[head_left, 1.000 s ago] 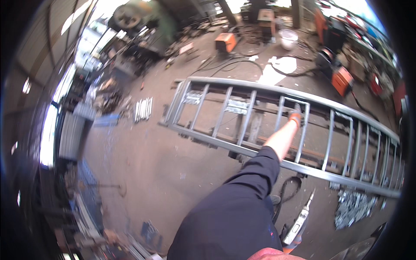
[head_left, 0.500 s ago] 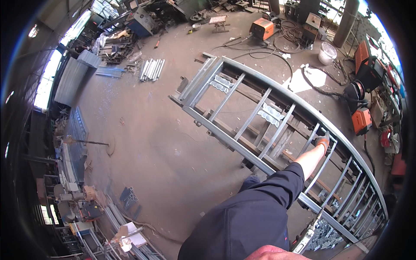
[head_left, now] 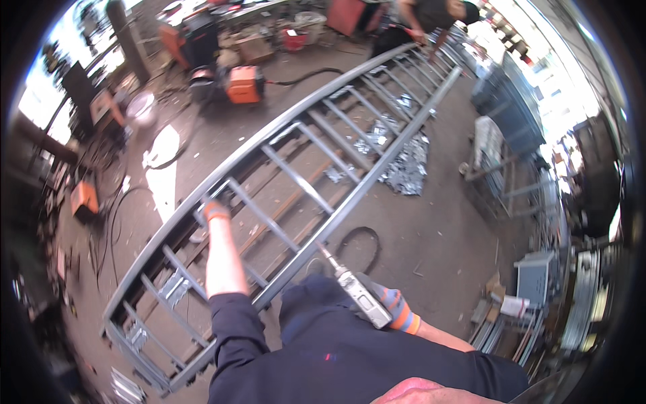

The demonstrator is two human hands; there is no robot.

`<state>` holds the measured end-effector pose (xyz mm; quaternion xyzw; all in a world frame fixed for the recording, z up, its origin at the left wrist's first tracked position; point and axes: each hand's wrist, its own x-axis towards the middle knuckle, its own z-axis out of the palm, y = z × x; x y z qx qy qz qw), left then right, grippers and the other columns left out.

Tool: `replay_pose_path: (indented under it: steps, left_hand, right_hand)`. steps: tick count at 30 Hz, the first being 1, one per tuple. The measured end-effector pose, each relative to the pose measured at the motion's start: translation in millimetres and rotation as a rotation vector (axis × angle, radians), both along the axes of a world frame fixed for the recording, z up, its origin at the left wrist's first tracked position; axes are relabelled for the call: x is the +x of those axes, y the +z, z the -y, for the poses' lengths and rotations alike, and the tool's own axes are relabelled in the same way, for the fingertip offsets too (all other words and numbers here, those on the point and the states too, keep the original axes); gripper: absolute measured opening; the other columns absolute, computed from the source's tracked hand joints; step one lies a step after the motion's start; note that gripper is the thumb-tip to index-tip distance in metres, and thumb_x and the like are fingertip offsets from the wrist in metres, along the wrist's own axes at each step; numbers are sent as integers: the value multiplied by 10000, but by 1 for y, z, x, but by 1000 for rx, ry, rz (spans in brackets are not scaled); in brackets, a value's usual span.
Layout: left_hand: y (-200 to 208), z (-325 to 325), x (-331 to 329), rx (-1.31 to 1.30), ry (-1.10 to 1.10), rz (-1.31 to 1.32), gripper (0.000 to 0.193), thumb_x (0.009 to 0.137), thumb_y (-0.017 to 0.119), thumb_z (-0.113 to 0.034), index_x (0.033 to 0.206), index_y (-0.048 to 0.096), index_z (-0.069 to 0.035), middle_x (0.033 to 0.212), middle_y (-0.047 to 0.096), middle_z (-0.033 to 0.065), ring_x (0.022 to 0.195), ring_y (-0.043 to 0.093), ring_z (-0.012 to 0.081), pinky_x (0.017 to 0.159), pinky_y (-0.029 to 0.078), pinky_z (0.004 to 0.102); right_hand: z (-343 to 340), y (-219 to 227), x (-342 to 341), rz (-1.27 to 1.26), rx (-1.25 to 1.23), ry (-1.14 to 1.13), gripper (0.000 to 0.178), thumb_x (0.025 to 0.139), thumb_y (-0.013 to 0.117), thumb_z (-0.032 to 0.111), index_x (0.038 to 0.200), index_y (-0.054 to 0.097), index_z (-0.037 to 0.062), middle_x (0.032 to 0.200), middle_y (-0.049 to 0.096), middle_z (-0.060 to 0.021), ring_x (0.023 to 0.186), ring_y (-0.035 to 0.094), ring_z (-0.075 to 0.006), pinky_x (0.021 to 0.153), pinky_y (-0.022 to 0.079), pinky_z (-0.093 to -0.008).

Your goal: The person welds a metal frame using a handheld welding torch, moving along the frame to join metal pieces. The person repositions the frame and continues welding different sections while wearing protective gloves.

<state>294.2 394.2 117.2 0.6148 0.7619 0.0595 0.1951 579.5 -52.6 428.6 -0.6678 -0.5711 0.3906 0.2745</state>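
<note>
A long metal frame (head_left: 367,182), ladder-like with a curved far rail and several crossbars, slants across the view. My left arm reaches over its near rail. My gloved left hand (head_left: 214,211) is at the far rail, beside the end of a crossbar (head_left: 262,217); its fingers are blurred and partly hidden. Close to my body, my right hand (head_left: 398,311), in a grey, orange and blue glove, is closed round a silver handheld welding gun (head_left: 362,296). The gun's thin tip points up and away, near the frame's near rail but apparently apart from it.
A co-worker (head_left: 431,20) bends over the frame's far end. Loose metal pieces (head_left: 407,165) lie heaped beneath and beside it. A black cable (head_left: 377,246) loops near the gun. Orange machines (head_left: 243,85) and a white bucket (head_left: 141,108) stand beyond; a metal cart (head_left: 501,175) is at right.
My view has swung right, so the frame now slants the other way. My right hand and the whole welding gun have come into sight, as has the co-worker. My left hand stays by the far rail.
</note>
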Motion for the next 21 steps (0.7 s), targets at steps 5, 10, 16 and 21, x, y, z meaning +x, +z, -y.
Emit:
replay_pose_path:
  steps: [5,10,16,21]
  left_hand:
    - [-8,28,68,-14,730,1975,839,911,795,-601,1483,556,-36,1342,707,226,1187,716,361,973,597,448]
    - [-9,116,100,-6,778,1745,399,1053,688,-437,1276,685,-106,1120,774,95,1055,748,282,830,638,390]
    - [-57,174,53,-203,936,1799,255,1036,707,-214,1274,722,-121,1205,784,68,1036,734,226,839,574,396]
    - [-117,133,-16,-41,914,2072,110,990,762,-104,1097,767,-77,1040,769,91,987,738,243,921,616,448]
  right_hand:
    - [-13,-18,91,28,240,-128,654,936,815,216,1512,556,46,1360,699,-176,1161,722,-360,918,589,-406]
    - [-55,-45,132,-161,64,-216,663,964,794,227,1539,527,34,1342,704,-195,1173,724,-359,911,587,-397]
    - [-128,-86,52,-50,45,-81,633,937,829,192,1490,574,20,1226,748,-157,1079,743,-347,906,577,-370]
    - [-202,-150,-93,-159,-131,-109,546,884,787,14,1403,616,24,1121,767,-140,933,771,-254,753,593,-354]
